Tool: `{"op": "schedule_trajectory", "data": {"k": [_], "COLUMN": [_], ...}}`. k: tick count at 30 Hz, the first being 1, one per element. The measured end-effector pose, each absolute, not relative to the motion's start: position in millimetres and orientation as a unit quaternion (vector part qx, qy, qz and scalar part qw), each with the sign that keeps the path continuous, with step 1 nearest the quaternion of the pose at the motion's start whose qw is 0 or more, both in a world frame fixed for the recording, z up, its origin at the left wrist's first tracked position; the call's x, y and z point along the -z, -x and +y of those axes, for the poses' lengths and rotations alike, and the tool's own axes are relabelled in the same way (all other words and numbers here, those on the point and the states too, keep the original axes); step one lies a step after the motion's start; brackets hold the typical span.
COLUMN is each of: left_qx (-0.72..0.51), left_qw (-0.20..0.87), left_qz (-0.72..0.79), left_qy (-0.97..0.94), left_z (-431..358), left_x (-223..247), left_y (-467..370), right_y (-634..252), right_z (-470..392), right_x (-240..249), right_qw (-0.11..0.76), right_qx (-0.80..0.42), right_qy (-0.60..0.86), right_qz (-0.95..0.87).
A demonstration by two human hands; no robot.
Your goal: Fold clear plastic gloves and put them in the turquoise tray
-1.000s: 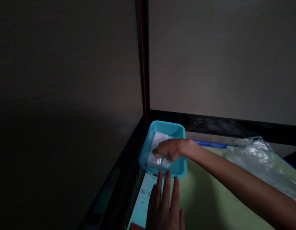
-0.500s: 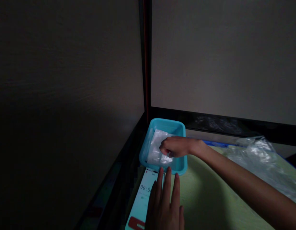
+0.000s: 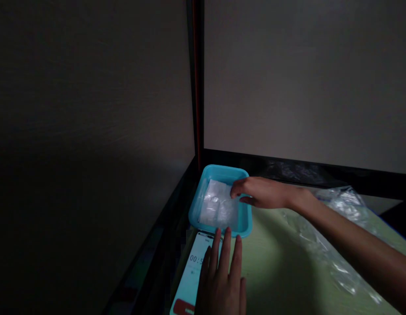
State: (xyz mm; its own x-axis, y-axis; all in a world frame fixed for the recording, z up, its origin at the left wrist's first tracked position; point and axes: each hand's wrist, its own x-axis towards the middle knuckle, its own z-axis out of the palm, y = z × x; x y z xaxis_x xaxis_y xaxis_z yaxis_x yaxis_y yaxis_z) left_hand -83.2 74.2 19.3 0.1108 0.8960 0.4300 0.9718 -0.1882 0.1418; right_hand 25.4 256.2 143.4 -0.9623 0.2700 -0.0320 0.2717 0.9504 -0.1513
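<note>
A blue plastic tray (image 3: 245,221) stands in the corner with folded clear plastic packets (image 3: 217,205) lying flat in it. Over the tray's right rim is my right hand (image 3: 260,192), its fingers curved and apart, with nothing seen between them. My left hand (image 3: 222,280) is spread palm down at the tray's near edge, its fingertips by the rim. It partly covers a phone (image 3: 192,271) that shows a running timer.
Crumpled clear plastic (image 3: 347,210) lies on the green tabletop (image 3: 268,271) at the right, partly behind my right forearm. A dark panel (image 3: 91,131) rises on the left and a grey one (image 3: 304,87) at the back.
My right hand has opened and moved right, off the packets toward the tray's right rim. The packets in the tray now show more fully. My left hand has hardly moved.
</note>
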Motion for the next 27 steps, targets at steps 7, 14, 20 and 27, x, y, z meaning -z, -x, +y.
{"op": "schedule_trajectory", "data": {"k": [7, 14, 20, 27], "left_qx": [0.222, 0.213, 0.221, 0.315], "left_qw": [0.071, 0.099, 0.123, 0.092], "left_qz": [-0.633, -0.647, -0.64, -0.594], "left_qy": [0.738, 0.726, 0.725, 0.735], "left_z": [79, 87, 94, 97], "left_x": [-26, -35, -36, -37], "left_y": [83, 76, 78, 54], "right_y": [-129, -207, -233, -234], "right_z": [211, 163, 126, 94], "right_x": [-148, -109, -103, -87], "right_qw": [0.007, 0.014, 0.002, -0.036], "right_qx": [0.079, 0.135, 0.16, 0.196], "right_qy": [-0.275, -0.388, -0.411, -0.42], "right_qz": [0.958, 0.911, 0.898, 0.885]}}
